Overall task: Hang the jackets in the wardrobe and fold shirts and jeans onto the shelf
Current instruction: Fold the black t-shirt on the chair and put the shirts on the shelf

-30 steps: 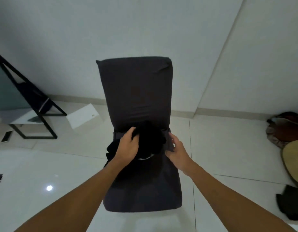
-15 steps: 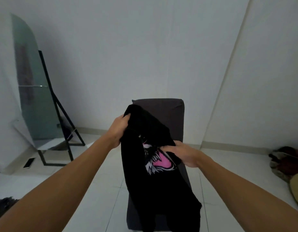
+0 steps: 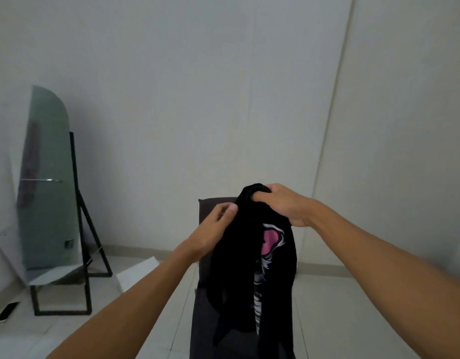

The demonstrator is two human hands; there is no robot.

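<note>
The black printed cotton shirt (image 3: 252, 255) hangs lengthwise above the dark padded chair (image 3: 210, 320), bunched top gripped by the right hand (image 3: 280, 206), left hand (image 3: 216, 226) pinching its edge just below.

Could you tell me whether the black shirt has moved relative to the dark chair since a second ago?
Yes. The black shirt has gone up off the dark chair seat and now hangs in front of its backrest.

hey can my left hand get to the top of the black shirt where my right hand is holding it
Probably yes. The left hand already pinches the black shirt at its edge, just below and beside the right hand, which grips the bunched top. Nothing lies between them.
</note>
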